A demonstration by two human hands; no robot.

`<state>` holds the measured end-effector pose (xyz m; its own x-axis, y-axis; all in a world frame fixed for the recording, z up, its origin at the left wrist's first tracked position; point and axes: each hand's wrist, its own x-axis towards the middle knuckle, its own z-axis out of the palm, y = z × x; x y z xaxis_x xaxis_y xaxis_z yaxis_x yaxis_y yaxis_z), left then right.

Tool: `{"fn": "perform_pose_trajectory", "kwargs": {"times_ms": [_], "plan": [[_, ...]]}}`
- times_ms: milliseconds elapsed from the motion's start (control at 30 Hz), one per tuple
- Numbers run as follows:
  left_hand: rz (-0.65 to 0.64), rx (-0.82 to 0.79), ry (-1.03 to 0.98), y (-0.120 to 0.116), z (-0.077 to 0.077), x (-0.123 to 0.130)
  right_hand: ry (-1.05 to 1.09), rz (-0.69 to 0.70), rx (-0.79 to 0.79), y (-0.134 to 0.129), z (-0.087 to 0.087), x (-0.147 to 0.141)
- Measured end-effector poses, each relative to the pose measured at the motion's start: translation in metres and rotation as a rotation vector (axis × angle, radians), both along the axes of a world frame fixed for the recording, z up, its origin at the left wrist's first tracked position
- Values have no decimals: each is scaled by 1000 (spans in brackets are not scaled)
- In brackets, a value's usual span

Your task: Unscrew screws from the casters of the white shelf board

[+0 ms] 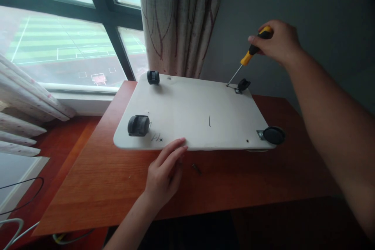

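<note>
A white board [187,105] with rounded corners lies flat, with black caster wheels on its upper face, one near each corner. My right hand [277,41] is closed around the handle of a yellow and black screwdriver [246,58]. The tip of its slanting shaft meets the board's far edge, beside the far right caster [243,84]. My left hand [165,170] rests its outstretched fingertips on the board's near edge; its lower fingers are partly hidden. Close by that hand, a small screw [196,168] lies on the wooden table [96,179].
The near left caster [138,125], far left caster [153,77] and near right caster [274,135] stick up from the board. Behind stand a curtain [178,19], a window [64,47] and a grey wall [322,15]. Cables [22,232] run at lower left.
</note>
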<state>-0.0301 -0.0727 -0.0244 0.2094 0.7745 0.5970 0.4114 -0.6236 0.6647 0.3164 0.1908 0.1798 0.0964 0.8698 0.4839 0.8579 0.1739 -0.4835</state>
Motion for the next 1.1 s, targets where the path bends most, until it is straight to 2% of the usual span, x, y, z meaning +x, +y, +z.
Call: {"fn": "perform_pose_trajectory", "kwargs": {"times_ms": [133,267,367,567,833,1100], "plan": [[3,8,0,0,1,0,18,-29,68,-7,3,-7],[-4,5,-3,1,0,-1,141,21,53,-4,8,-1],[-10,-4,-3,1,-2,-1,209,4,63,-5,12,3],[-12,-4,-3,1,-2,-1,332,7,42,-16,18,-5],[-6,4,-8,1,0,0,387,53,-13,-29,15,-21],[-9,-7,-10,1,-4,-1,407,143,-97,-47,10,-31]]}}
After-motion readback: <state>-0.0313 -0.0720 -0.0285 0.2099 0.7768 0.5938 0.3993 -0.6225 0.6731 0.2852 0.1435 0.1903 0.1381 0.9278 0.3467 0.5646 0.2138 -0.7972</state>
